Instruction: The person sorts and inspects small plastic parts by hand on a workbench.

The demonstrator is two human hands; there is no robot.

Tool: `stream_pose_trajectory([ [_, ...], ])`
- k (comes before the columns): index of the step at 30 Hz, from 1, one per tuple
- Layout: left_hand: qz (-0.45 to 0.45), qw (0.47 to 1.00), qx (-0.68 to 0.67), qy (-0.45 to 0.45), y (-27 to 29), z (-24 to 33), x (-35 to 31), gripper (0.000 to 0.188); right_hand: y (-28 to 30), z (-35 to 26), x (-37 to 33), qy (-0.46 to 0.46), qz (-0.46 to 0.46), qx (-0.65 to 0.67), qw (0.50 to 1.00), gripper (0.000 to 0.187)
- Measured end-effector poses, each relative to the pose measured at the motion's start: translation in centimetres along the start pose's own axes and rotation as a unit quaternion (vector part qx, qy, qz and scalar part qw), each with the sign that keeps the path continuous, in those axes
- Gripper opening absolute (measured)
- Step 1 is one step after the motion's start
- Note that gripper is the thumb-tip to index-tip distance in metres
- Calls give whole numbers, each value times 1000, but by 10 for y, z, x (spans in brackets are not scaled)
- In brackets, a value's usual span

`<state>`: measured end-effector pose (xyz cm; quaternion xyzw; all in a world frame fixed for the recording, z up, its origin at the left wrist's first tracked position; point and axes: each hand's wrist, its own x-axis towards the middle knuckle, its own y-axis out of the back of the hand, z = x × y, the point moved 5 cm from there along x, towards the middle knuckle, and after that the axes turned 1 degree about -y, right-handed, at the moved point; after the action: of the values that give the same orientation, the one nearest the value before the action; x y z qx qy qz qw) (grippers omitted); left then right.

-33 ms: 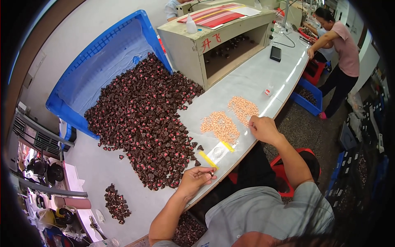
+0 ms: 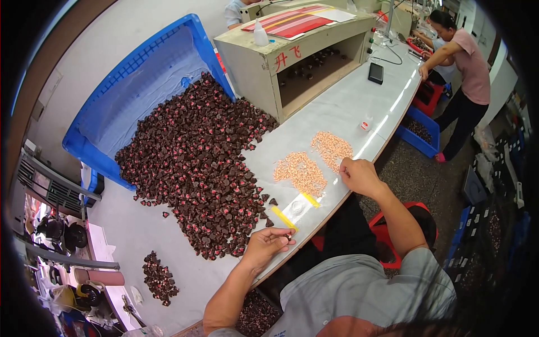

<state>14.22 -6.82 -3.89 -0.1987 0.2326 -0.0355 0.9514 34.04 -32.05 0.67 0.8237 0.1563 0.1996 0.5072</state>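
Observation:
My left hand (image 2: 266, 246) is closed at the table's front edge, pinching a small dark piece (image 2: 288, 237) between thumb and fingertips. Just beyond it, a clear sheet with a round mark (image 2: 297, 208) lies between two yellow strips. My right hand (image 2: 359, 176) has its fingers pinched together at the near edge of a pile of tiny peach-coloured pieces (image 2: 331, 147); whatever is between them is hidden. A second peach-coloured pile (image 2: 300, 171) lies between that pile and the sheet. To the left spreads a large heap of dark cone-shaped pieces with pinkish-red spots (image 2: 196, 163).
A tilted blue crate (image 2: 120, 104) backs the heap. A smaller dark pile (image 2: 159, 278) lies at the near left. Beyond stands a grey open-fronted box (image 2: 252, 73); a black phone-like object (image 2: 376, 73) and a small red-and-white container (image 2: 365, 124) are on the table. Another person (image 2: 471, 67) works at right.

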Motion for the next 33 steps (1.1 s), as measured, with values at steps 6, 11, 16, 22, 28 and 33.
stream_pose_trajectory([
  [6,-9,1000,10,11,-1,2,1,28,27,-31,-12,115,109,60,986,8],
  [11,-22,1000,9,15,-2,2,-1,27,7,-88,-37,188,-52,289,937,13],
  [16,-22,998,36,39,-6,3,-1,22,-29,-127,-55,192,-140,362,901,10],
  [22,-24,997,60,49,-8,4,-4,21,-44,-143,-65,195,-131,367,900,15],
  [28,1,997,56,51,-4,0,-2,21,-37,-153,-71,231,-76,327,913,14],
  [33,-12,997,71,34,-7,1,0,18,-30,-135,-58,117,-130,363,915,15],
])
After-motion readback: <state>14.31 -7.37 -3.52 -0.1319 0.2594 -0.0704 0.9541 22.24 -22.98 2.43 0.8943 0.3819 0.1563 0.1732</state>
